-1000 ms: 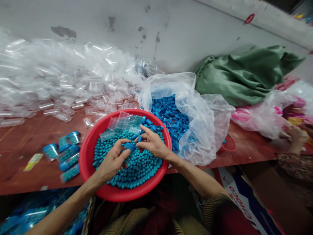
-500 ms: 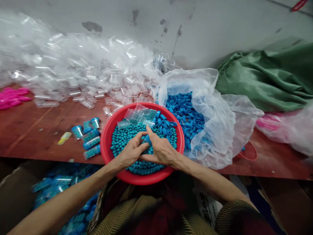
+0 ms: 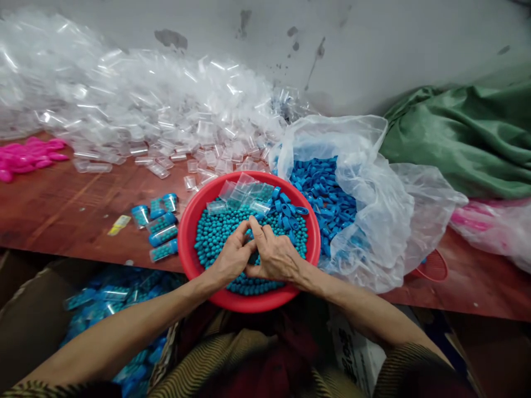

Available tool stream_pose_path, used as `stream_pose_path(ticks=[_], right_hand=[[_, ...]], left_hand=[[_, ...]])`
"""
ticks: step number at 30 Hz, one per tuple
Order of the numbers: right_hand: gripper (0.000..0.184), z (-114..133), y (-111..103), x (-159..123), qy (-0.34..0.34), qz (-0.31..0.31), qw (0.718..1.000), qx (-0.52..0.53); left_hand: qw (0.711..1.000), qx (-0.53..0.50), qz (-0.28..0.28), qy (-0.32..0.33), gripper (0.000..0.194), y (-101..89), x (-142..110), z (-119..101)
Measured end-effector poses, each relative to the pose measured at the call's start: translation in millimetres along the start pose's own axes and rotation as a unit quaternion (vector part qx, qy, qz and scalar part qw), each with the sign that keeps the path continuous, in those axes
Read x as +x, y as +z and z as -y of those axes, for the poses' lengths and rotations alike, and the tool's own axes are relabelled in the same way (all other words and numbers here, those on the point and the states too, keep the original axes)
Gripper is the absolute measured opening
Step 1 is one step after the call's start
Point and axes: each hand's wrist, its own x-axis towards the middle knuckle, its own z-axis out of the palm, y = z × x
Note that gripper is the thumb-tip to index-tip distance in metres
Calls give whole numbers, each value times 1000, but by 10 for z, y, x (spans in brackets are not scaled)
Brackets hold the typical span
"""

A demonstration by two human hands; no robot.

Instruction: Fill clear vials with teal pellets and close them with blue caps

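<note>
Over the middle of a red plastic basin point(image 3: 186, 243), my left hand point(image 3: 233, 251) and my right hand point(image 3: 276, 251) meet with their fingertips together. Both are closed around a small blue plastic cap, now almost wholly hidden by the fingers. Whether a clear tube is attached to it I cannot tell. Round turquoise beads point(image 3: 215, 235) fill the basin beneath my hands. At its far side, several clear plastic tubes point(image 3: 243, 193) lie on the beads. Loose blue caps with loops point(image 3: 286, 209) rest beside them, just beyond my right hand.
Bead-filled tubes with blue caps point(image 3: 161, 224) lie left of the basin. Clear tubes point(image 3: 136, 105) are heaped along the wall. A translucent bag point(image 3: 373, 210) of blue caps stands right. Below the table edge, a carton point(image 3: 37, 309) holds more filled tubes. Pink pieces point(image 3: 29, 156) lie far left.
The view has shifted, so the table things appear farther right. My fingers have closed in further, and the blue cap that showed between them is now covered.
</note>
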Motion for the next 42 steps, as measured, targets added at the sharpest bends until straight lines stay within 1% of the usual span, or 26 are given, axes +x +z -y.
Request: stream_pose_path(ticks=[2, 4, 7, 10, 11, 12, 14, 15, 16, 17, 19, 20, 21, 22, 23, 24, 25, 27, 29, 30, 32, 34, 37, 38, 40, 42], right_hand=[[88, -5, 30, 23, 1, 13, 1000, 5], [90, 1, 61, 43, 7, 25, 999, 19], [87, 26, 82, 66, 21, 46, 997, 62], [88, 13, 50, 71, 0, 57, 990, 126], [89, -12, 35, 64, -2, 55, 988, 142], [88, -49, 22, 53, 3, 51, 987, 150], [78, -154, 14, 15, 26, 50, 987, 152], [70, -216, 21, -9, 36, 52, 987, 149], [61, -278, 35, -33, 41, 54, 987, 144], [54, -337, 53, -55, 45, 54, 988, 139], [44, -430, 92, -85, 55, 53, 989, 123], [40, -461, 107, -90, 63, 54, 990, 115], [37, -482, 117, -89, 72, 59, 990, 107], [35, -493, 121, -82, 81, 66, 990, 99], [33, -496, 119, -72, 88, 75, 989, 93], [32, -493, 111, -62, 94, 83, 988, 87], [31, -485, 98, -52, 99, 91, 988, 80], [30, -465, 69, -43, 106, 107, 986, 70], [30, -448, 43, -48, 112, 118, 984, 66], [30, -444, 36, -54, 115, 120, 984, 66], [31, -446, 34, -71, 116, 118, 984, 71], [32, -459, 47, -90, 111, 114, 984, 78], [33, -487, 79, -118, 94, 103, 986, 92], [33, -497, 90, -124, 89, 97, 986, 99], [33, -521, 110, -127, 80, 81, 987, 116], [33, -547, 122, -114, 76, 65, 986, 131]], left_hand=[[1000, 4, -23, -9, 21, 17, 19, 76], [998, 34, -43, -7, 21, 18, 50, 149], [992, 116, -36, 15, 23, -46, 83, 186], [973, 230, -10, 23, 28, -247, 21, 54], [962, 274, -11, 22, 30, -352, -27, -27], [946, 321, -34, 19, 33, -473, -84, -119], [905, 412, -104, 28, 36, -741, -208, -311], [873, 463, -153, 33, 37, -872, -265, -398], [829, 525, -195, 12, 38, -989, -310, -472], [780, 585, -222, 0, 39, -1084, -341, -527], [686, 680, -258, -7, 42, -1180, -344, -575], [655, 709, -261, 6, 42, -1176, -312, -567], [641, 725, -250, 28, 41, -1139, -257, -540], [641, 731, -226, 57, 39, -1073, -180, -496], [652, 729, -187, 89, 36, -984, -82, -441], [668, 721, -131, 127, 34, -878, 33, -377], [675, 717, -82, 154, 34, -765, 162, -308], [673, 712, -9, 199, 36, -539, 439, -175], [671, 705, 47, 227, 40, -353, 704, -69], [669, 702, 75, 233, 36, -281, 817, -31], [669, 698, 107, 231, 27, -189, 982, 6], [671, 698, 116, 221, 27, -162, 1042, -6], [687, 697, 106, 174, 25, -238, 939, -83], [700, 691, 108, 142, 24, -288, 869, -110], [738, 661, 124, 45, 27, -398, 718, -140], [767, 622, 149, -50, 22, -473, 600, -118]])
